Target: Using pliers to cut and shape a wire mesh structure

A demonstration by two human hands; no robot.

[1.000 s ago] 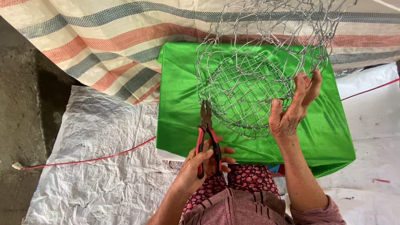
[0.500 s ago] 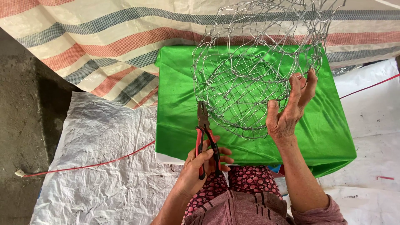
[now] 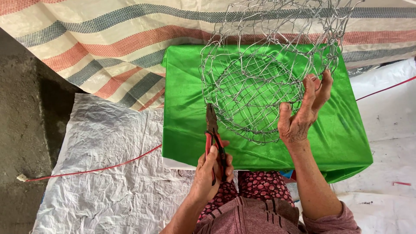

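A round basket of bent silver wire mesh (image 3: 260, 82) stands on a table covered with bright green cloth (image 3: 342, 130). My right hand (image 3: 303, 115) grips the basket's right side, fingers hooked through the mesh. My left hand (image 3: 210, 169) holds red-handled pliers (image 3: 213, 134) upright, and their dark jaws touch the basket's lower left rim.
A striped red, blue and cream tarp (image 3: 108, 47) hangs behind the table. White crinkled sheeting (image 3: 108, 173) covers the ground, with a red cable (image 3: 99, 167) running across it. Bare concrete (image 3: 21, 130) lies at the left. My patterned trousers (image 3: 260, 186) show below.
The view has shifted slightly. The basket has turned a little in my right hand, and the pliers stay at its lower left rim.
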